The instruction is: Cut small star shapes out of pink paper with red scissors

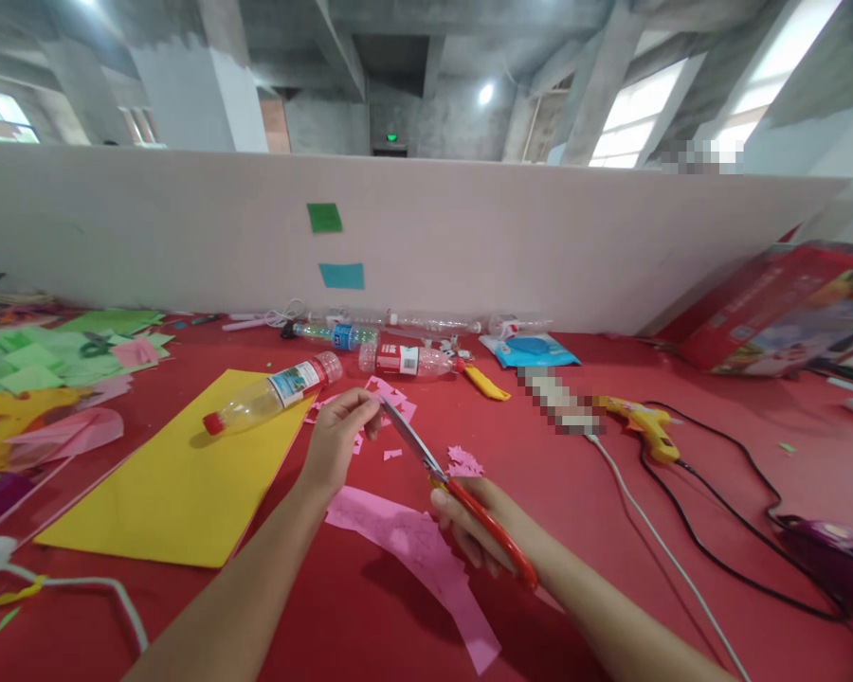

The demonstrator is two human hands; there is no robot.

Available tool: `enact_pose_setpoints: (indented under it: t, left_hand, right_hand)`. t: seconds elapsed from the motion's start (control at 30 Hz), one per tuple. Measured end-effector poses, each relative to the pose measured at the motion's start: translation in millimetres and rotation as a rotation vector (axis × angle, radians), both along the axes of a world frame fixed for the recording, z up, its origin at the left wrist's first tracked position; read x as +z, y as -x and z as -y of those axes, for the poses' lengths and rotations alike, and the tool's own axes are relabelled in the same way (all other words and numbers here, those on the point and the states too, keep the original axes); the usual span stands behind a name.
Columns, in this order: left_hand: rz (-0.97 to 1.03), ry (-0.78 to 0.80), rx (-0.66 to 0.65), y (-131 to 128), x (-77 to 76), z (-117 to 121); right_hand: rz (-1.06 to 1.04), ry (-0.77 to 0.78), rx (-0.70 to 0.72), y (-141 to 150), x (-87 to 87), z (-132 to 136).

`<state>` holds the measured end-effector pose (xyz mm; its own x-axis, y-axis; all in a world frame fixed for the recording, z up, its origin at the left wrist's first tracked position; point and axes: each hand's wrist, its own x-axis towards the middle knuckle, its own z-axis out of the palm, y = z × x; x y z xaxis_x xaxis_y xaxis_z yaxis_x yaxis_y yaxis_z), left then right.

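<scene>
My right hand (483, 530) is closed around the red handles of a pair of scissors (494, 526), whose blades point up and to the left. At the blade tips my left hand (345, 421) has thumb and finger pinched together; whatever is between them is too small to make out. Below the hands lies a curved strip of pink paper (412, 545) with a jagged edge and faint drawn lines. Pink paper scraps (390, 393) are scattered just beyond the left hand. A little pile of pink cut-outs (463, 462) sits beside the scissors.
A clear bottle (256, 403) rests on yellow sheets (177, 474) at left. More bottles (405, 360) lie along the white partition (433, 246). At right are a yellow glue gun (644, 423) with a black cord and a red box (774, 308). Green paper (35, 355) heaps far left.
</scene>
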<state>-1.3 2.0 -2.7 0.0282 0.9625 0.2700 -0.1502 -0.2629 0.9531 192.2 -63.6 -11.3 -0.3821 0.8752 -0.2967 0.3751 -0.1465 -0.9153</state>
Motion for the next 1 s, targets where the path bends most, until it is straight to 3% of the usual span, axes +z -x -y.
enact_pose_setpoints:
  t: [0.47,0.73,1.0]
  left_hand:
    - [0.011,0.03,-0.008,2.2,2.7,-1.1]
    - [0.15,0.096,-0.007,-0.4,1.8,-1.2]
    - [0.049,0.026,0.033,3.1,2.2,-2.4]
  right_hand:
    - [0.064,0.006,-0.054,2.1,8.8,2.8]
    - [0.055,0.036,-0.088,5.4,7.7,3.9]
    - [0.078,0.056,-0.087,4.4,7.8,3.1]
